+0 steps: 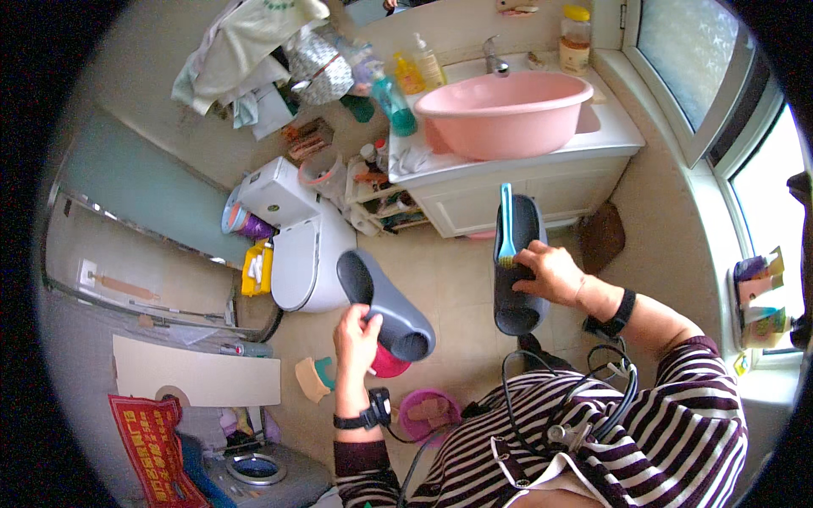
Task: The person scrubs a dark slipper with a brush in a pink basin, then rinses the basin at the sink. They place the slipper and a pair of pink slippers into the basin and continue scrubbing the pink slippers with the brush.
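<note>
My left hand [357, 340] grips a dark grey slide slipper [387, 292] by its side, thumb on the edge. The slipper is tilted in the air, with its toe opening towards me. Over on the right, my right hand [551, 274] holds a second dark grey slipper [528, 222] from its side, the fingers curled over the footbed. A brush with a light blue handle [507, 219] and yellowish bristles lies lengthwise along this slipper. My fingertips are at its bristle end; whether they pinch the brush, I cannot tell.
A pink basin [502, 130] stands on the white washbasin counter [619, 136] under a tap [495, 60]. The white toilet [296, 263] is to the left, beside a yellow container [255, 270]. Below me are a magenta basin [413, 401] and a small stool [311, 378]. A cable hangs across my front.
</note>
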The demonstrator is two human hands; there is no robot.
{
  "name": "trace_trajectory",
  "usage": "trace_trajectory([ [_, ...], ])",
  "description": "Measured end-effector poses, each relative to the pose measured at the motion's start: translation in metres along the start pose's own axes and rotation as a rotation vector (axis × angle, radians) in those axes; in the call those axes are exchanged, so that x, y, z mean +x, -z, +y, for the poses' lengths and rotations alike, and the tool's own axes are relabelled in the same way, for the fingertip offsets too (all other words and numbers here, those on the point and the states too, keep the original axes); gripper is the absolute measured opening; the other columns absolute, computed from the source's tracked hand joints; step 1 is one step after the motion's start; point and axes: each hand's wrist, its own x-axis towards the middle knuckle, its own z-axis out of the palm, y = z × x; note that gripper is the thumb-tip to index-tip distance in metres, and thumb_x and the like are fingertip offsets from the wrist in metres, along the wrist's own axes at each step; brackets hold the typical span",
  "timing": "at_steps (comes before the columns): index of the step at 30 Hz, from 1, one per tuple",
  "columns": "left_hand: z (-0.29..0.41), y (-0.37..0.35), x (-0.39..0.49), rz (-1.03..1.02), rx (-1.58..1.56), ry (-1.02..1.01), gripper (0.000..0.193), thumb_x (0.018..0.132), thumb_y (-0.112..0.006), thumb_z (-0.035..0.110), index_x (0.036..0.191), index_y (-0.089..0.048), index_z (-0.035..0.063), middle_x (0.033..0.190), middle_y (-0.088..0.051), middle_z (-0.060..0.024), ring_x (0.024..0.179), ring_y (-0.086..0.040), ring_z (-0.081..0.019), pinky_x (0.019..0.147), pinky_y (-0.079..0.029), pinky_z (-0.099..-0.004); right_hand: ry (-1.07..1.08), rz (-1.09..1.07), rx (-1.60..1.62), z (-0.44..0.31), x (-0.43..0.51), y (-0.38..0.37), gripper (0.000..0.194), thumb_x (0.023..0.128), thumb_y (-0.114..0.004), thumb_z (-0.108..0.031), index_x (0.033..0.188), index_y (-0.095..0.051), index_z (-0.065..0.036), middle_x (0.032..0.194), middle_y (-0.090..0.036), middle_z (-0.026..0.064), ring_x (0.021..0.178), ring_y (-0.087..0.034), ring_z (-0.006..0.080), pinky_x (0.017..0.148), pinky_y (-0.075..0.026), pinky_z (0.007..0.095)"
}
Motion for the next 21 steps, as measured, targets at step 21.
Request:
trace_trajectory([
  [21, 0.271, -0.062, 0.391, -0.187, -0.124, -0.632, 0.03, 0.075, -0.071, 0.024, 0.087, -0.064, -0.0026, 0.076, -0.067, -0.0145, 0.069, -0.066, -0.0229, 0.065, -0.05, -0.0344, -0.256, 0.379, 0.33, 0.105, 0.145, 0.258, 0.027, 0.073, -0.078, -0.017, 0.089, -0.063, 0.0, 0.074, -0.063, 0.006, 0.065, -0.058, 0.0133, 0.055, -0.049, 0.0302],
])
